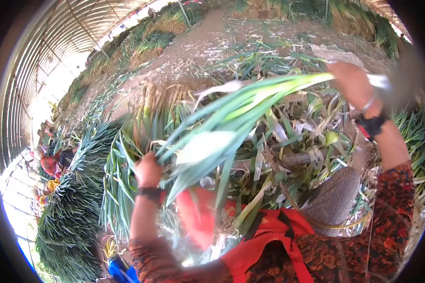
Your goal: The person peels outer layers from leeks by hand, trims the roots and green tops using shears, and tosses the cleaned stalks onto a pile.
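Note:
Held up at the upper right, my right hand (pixel 352 84) is closed around a bunch of green onions (pixel 255 104). Their long green leaves sweep down to the left, and a pale stem end shows past the hand, blurred. My left hand (pixel 148 170) is at the leaf tips, its fingers curled closed; what is in them is hidden. Beside and behind it lies a row of green onions (pixel 115 181) with drooping leaves. Dark bands circle both wrists, and a red apron (pixel 264 245) covers my front.
Stripped leaves (pixel 288 127) litter the ground before me. A grey speckled rounded object (pixel 333 198) is near my right elbow. Big stacks of green onions (pixel 71 226) stand left, with people (pixel 49 165) beyond. More bundles (pixel 354 21) line the back under a ribbed arched roof (pixel 38 52).

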`<state>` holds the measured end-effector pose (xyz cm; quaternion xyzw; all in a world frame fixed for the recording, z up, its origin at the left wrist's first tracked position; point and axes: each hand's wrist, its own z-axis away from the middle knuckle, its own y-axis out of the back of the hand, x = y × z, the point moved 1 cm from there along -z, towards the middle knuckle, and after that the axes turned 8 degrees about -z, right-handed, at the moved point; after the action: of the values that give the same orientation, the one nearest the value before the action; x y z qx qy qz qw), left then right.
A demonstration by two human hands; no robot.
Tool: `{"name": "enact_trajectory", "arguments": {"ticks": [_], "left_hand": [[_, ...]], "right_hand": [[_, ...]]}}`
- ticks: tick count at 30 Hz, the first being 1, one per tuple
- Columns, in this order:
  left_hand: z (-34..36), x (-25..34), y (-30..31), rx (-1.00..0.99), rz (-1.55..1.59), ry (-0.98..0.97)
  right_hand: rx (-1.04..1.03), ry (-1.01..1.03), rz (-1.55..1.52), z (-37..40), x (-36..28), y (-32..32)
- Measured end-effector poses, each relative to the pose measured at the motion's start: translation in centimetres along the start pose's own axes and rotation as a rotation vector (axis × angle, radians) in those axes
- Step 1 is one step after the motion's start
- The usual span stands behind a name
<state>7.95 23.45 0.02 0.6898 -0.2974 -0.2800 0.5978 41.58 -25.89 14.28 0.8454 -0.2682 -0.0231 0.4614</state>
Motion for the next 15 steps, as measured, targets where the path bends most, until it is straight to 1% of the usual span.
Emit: {"name": "enact_trajectory", "arguments": {"ticks": [1, 3, 5, 6, 7, 8, 9, 11, 13, 15], "left_hand": [[0.8, -1.4, 0.9, 0.023, -0.214, 0.108], [-0.5, -10.4, -4.5, -0.074, -0.199, 0.209], [0.6, -8.2, -4.3, -0.126, -0.295, 0.115], [-0.7, -9.1, -8.2, -0.071, -0.301, -0.008], [-0.5, -5.7, -7.4, -0.026, -0.289, -0.129], [-0.7, -2.7, -7.4, -0.107, -0.063, -0.137], [-0.8, 0.4, -7.3, -0.19, 0.16, -0.143], [1.3, 8.1, -5.0, -0.347, 0.583, -0.256], [3.1, 14.9, -5.7, -0.661, 0.748, -0.336], [5.2, 21.2, -6.2, -0.874, 0.975, -0.433]], "right_hand": [[-0.004, -0.097, 0.031, 0.9, 1.7, 1.0], [-0.16, -0.423, 0.058, 3.0, 1.3, 1.9], [-0.307, -0.517, -0.235, 7.1, -1.0, -1.0], [-0.457, -0.662, -0.448, 8.0, -3.8, -2.2], [-0.51, -0.724, -0.751, 10.6, -5.7, -4.5], [-0.783, -0.947, -0.926, 10.7, -8.5, -4.7], [-0.765, -0.856, -1.1, 12.2, -10.7, -6.1], [-0.889, -1.141, -1.386, 15.1, -13.9, -8.8], [-0.833, -1.243, -1.47, 18.1, -15.2, -11.5], [-0.76, -1.241, -1.449, 17.9, -15.8, -10.3]]}}
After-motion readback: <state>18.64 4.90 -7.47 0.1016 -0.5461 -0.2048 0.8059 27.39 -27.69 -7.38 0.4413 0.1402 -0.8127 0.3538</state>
